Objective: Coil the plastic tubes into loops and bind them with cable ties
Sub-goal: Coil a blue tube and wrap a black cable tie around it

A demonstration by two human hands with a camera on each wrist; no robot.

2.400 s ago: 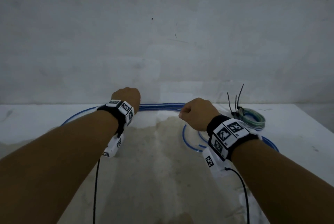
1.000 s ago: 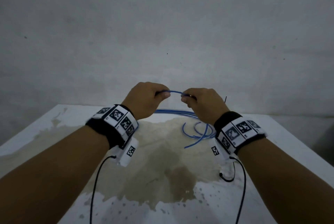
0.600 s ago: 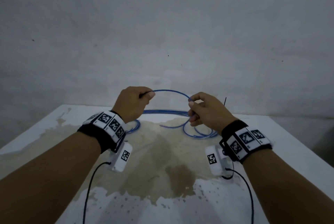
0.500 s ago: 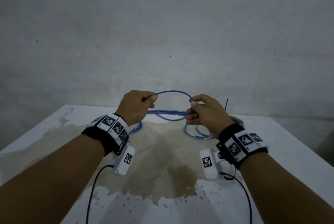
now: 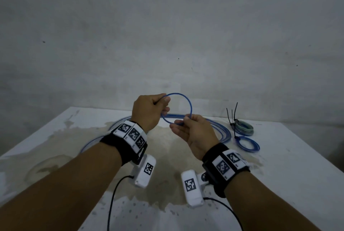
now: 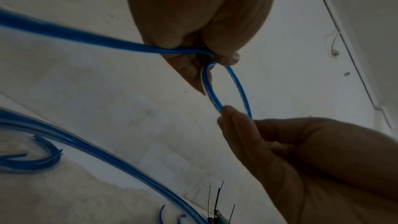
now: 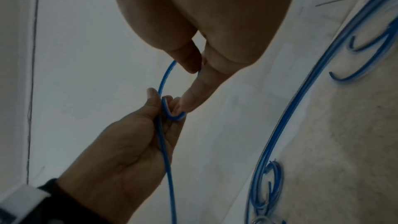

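A thin blue plastic tube is bent into one small round loop (image 5: 190, 107) held above the table. My left hand (image 5: 164, 103) pinches the loop's top left, where the tube crosses itself, and the tube's tail (image 6: 86, 37) runs back from that hand. My right hand (image 5: 181, 121) pinches the loop's bottom between thumb and fingers, palm up. The left wrist view shows the loop (image 6: 240, 89) stretched between both pinches. In the right wrist view my right hand (image 7: 198, 72) sits above the left hand's fingers (image 7: 150, 101). More long blue tubes (image 5: 220, 130) lie loose on the table.
The white, stained table (image 5: 297, 156) stands against a grey wall. At the back right lie a grey-green bound coil (image 5: 244, 128) and a small blue bound coil (image 5: 249, 145), with black cable ties (image 5: 232, 114) sticking up. Black sensor cables (image 5: 111, 199) hang from both wrists.
The tube, held as an open arc between my hands, has been closed into a full small loop. My right hand dropped below it and turned palm up; my left hand rose slightly.
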